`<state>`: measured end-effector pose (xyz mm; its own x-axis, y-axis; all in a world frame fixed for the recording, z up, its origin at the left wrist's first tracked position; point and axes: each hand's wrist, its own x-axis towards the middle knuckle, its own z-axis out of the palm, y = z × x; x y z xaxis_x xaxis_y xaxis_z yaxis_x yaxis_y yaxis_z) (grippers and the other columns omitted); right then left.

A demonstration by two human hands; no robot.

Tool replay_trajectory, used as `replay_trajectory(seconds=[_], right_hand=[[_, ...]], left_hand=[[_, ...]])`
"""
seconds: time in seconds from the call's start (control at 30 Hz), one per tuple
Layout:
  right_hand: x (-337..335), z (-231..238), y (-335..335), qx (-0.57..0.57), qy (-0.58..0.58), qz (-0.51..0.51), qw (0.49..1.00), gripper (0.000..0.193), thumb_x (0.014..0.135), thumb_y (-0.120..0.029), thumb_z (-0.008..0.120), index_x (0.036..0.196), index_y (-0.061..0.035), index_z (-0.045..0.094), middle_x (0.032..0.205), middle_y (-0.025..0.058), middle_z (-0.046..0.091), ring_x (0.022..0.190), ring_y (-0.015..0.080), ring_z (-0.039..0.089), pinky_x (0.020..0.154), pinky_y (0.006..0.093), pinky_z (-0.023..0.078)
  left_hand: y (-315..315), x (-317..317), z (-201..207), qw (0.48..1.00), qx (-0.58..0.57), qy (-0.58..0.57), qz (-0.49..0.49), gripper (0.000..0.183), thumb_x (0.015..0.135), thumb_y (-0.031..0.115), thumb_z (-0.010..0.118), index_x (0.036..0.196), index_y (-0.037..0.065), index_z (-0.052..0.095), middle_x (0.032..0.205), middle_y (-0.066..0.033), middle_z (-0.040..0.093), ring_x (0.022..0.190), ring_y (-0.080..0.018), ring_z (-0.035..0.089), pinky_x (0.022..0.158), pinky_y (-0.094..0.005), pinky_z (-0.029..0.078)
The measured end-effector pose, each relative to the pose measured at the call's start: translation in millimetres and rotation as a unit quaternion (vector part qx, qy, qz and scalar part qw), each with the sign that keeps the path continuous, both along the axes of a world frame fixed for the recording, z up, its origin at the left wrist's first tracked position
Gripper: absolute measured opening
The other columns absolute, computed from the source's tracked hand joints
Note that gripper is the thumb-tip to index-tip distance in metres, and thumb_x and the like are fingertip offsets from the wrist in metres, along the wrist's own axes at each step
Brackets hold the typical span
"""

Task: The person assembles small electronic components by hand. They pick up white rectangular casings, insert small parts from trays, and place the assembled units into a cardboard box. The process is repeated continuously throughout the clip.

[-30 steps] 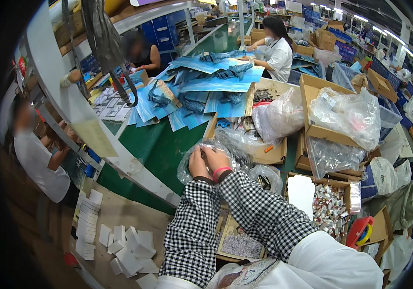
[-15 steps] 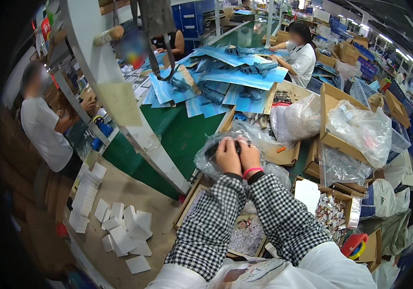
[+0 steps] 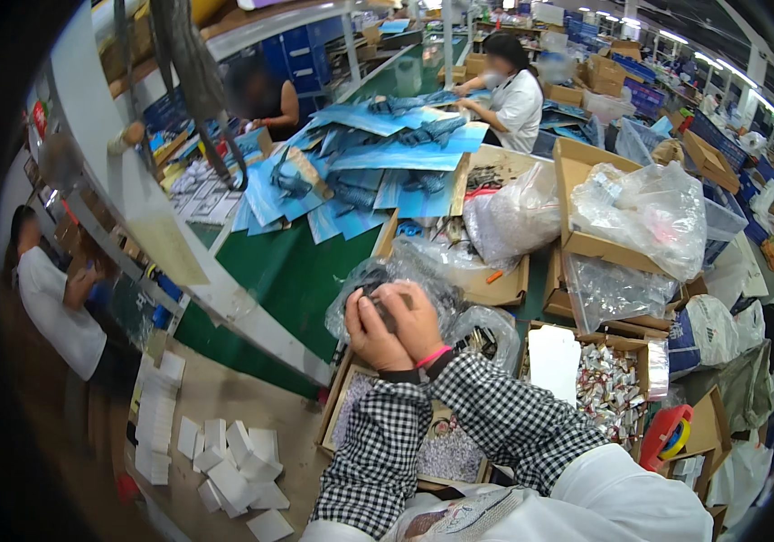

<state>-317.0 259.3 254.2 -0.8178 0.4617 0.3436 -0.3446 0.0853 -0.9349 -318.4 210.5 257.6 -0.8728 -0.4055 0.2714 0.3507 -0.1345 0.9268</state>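
Left hand [image 3: 367,332] and right hand [image 3: 416,323] clamp what looks like a small dark part [image 3: 385,313] over the plastic bag [image 3: 423,280]; a slack grip could drop it in.

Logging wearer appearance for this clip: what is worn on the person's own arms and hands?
Both forearms wear black-and-white checked sleeves. The left hand is bare above a dark cuff; the right hand is bare too, with a pink band and a dark strap at its wrist.

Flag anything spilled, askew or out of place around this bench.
Small white cardboard boxes lie tumbled loose on the brown floor beside a neater white stack. Blue printed sheets sprawl askew across the green table. Both hands, left hand and right hand, clasp a small dark object.
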Motion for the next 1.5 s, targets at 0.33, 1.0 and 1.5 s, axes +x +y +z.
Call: replay_trajectory(seconds=[0.33,1.0,1.5], right_hand=[[-2,-8,3,0.022,0.017,0.025,0.999,0.018,0.09,-0.019,0.056,0.091,-0.006,0.068,0.101,0.0097,0.062,0.105,0.024,0.052,0.093,0.0334,0.04],[90,57,53,0.106,0.149,-0.068,0.981,0.019,0.088,-0.017,0.053,0.093,-0.0032,0.066,0.109,0.0144,0.055,0.101,0.0247,0.051,0.091,0.0353,0.038],[336,-51,115,-0.169,-0.088,-0.447,0.874,0.031,0.097,-0.026,0.044,0.093,0.0005,0.06,0.093,0.0046,0.058,0.085,0.0124,0.053,0.078,0.0263,0.043]], left_hand=[[-1,-1,-9,0.997,-0.057,0.028,0.037,0.028,0.092,0.022,0.05,0.106,0.0,0.06,0.109,-0.0144,0.057,0.1,-0.0267,0.055,0.089,-0.0373,0.043],[41,67,42,0.967,-0.038,0.232,-0.102,0.025,0.089,0.015,0.051,0.111,0.003,0.056,0.12,-0.0166,0.05,0.107,-0.0286,0.05,0.093,-0.0407,0.04],[142,289,-53,0.866,-0.056,-0.071,-0.492,0.018,0.085,0.012,0.063,0.102,0.006,0.062,0.103,-0.009,0.056,0.094,-0.0224,0.057,0.083,-0.0314,0.046]])
